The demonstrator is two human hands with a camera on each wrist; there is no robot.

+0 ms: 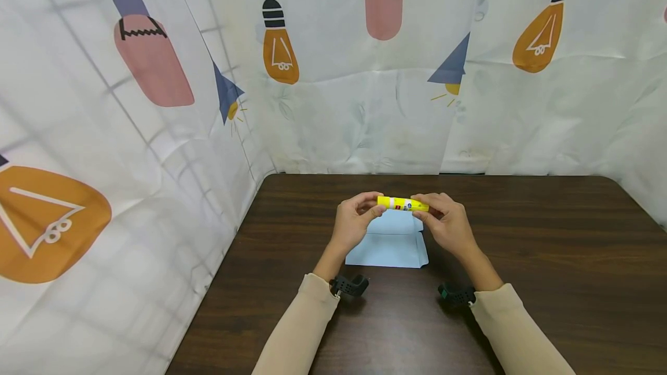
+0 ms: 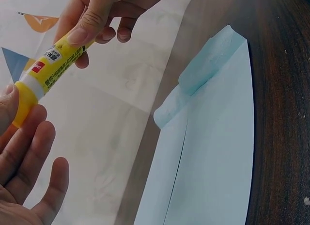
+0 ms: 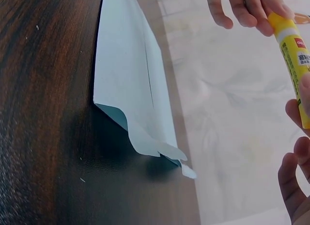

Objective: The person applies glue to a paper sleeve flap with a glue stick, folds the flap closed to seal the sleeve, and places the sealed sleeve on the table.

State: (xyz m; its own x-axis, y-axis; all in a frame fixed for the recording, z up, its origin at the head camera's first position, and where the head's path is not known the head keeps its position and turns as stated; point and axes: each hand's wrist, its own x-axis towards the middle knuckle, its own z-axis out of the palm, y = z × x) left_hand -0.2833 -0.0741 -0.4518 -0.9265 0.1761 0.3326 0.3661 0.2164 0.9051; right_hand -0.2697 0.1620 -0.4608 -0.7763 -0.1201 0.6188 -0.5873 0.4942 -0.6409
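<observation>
Above the table, both hands hold a yellow glue stick [image 1: 403,203] level between them. My left hand [image 1: 352,220] pinches its cap end, with thumb and fingertips on the yellow cap in the left wrist view. The right hand [image 1: 445,221] pinches the other end of the tube, seen closely in the right wrist view. A white band shows between cap and labelled body [image 2: 60,62]. Beneath the hands lies a light blue folded paper [image 1: 388,249], shaped like an unsealed envelope, with a crease across it and side flaps [image 3: 140,133] lifted slightly off the table.
The dark wood-grain table [image 1: 547,259] spreads around the paper on all sides. Behind and to the left hangs a pale curtain [image 1: 339,120] printed with lamps and bulbs. Dark straps [image 1: 350,286] sit on both wrists.
</observation>
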